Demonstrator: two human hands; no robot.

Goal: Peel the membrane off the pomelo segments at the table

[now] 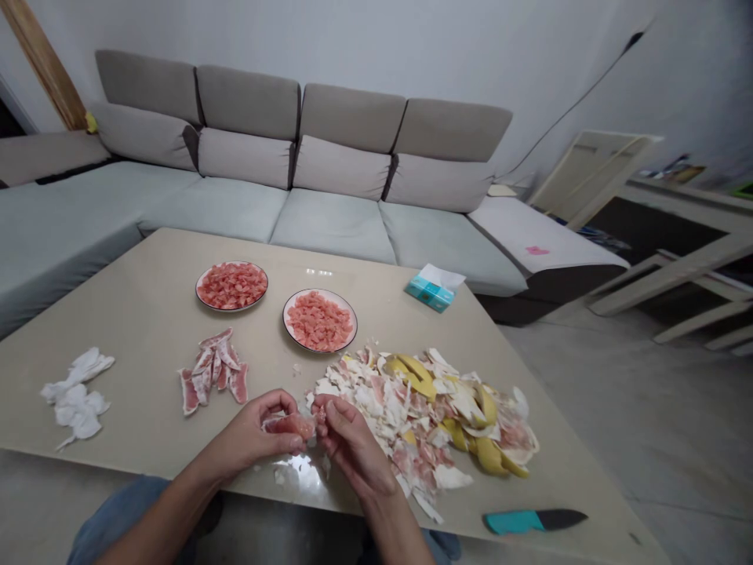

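My left hand [259, 435] and my right hand [347, 439] meet over the near edge of the beige table [147, 314]. Both pinch a pink pomelo segment [291, 426] held between their fingertips. Just left of the hands lies a row of unpeeled pomelo segments [212, 370]. To the right spreads a heap of white pith and yellow peel [429, 412]. Two plates of peeled pink flesh stand farther back, one on the left [231, 286] and one on the right [319, 320].
A knife with a teal handle [532, 519] lies at the near right edge. Crumpled white tissues [76, 396] sit at the left, a teal tissue pack [432, 289] at the far right. A grey sofa [294, 180] wraps behind the table.
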